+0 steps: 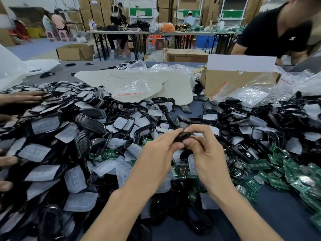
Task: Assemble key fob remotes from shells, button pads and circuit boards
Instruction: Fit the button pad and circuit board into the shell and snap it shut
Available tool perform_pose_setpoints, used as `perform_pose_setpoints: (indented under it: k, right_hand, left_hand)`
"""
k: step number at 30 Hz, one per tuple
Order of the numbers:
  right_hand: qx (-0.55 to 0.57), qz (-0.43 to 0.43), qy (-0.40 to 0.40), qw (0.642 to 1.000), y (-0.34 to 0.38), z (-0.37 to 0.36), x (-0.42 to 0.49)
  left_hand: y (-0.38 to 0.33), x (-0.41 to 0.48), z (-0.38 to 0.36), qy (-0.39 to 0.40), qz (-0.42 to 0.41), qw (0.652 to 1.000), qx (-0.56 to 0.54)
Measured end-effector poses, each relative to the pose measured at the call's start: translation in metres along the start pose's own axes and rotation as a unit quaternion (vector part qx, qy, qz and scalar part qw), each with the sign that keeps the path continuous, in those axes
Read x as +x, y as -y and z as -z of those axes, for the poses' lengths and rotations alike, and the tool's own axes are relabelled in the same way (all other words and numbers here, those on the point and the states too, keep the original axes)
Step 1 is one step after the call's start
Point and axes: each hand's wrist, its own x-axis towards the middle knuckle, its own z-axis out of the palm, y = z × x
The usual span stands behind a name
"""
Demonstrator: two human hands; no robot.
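While our left hand (161,146) and right hand (199,145) pinch the shell (184,136) above the parts pile (73,136), uneven squeezing could misalign it.

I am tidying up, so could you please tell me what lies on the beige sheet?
A clear plastic bag with a red strip lies on the beige sheet. What the sheet covers cannot be seen. Black shells crowd its near edge.

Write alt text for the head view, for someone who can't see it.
Left hand and right hand pinch one small black key fob shell over a table heaped with black shells, translucent button pads and green circuit boards. A cardboard box stands behind the heaps.
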Motion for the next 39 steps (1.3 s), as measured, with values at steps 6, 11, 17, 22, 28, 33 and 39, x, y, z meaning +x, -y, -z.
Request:
perform_pose_setpoints:
  k: [6, 11, 17, 22, 28, 33, 39]
  right_hand:
    - [-0.025, 0.021, -0.021, 0.999, 0.002, -0.004, 0.0]
    - [-0.013, 0.008, -0.032, 0.999, 0.002, -0.003, -0.001]
    - [0.049, -0.035, -0.038, 0.997, 0.003, -0.005, 0.003]
    - [0.064, -0.061, -0.039, 0.995, 0.0, -0.005, 0.002]
    - [0.093, -0.065, -0.044, 0.993, -0.003, -0.005, 0.002]
    - [0.119, -0.053, -0.034, 0.991, 0.003, -0.004, 0.005]
    - [0.17, -0.074, -0.056, 0.981, 0.015, 0.01, -0.006]
  left_hand:
    - [-0.001, -0.005, 0.0, -0.021, 0.001, 1.0, 0.008]
    - [-0.001, -0.008, -0.002, -0.032, 0.006, 0.999, 0.023]
    - [-0.003, -0.005, -0.004, -0.071, 0.032, 0.997, -0.012]
    - [-0.003, -0.007, -0.006, -0.054, 0.049, 0.997, -0.038]
    - [0.002, -0.009, -0.013, -0.06, 0.093, 0.992, -0.058]
    - [-0.002, -0.004, -0.008, -0.044, 0.103, 0.983, -0.147]
    - [-0.026, 0.0, -0.007, -0.058, 0.13, 0.95, -0.279]
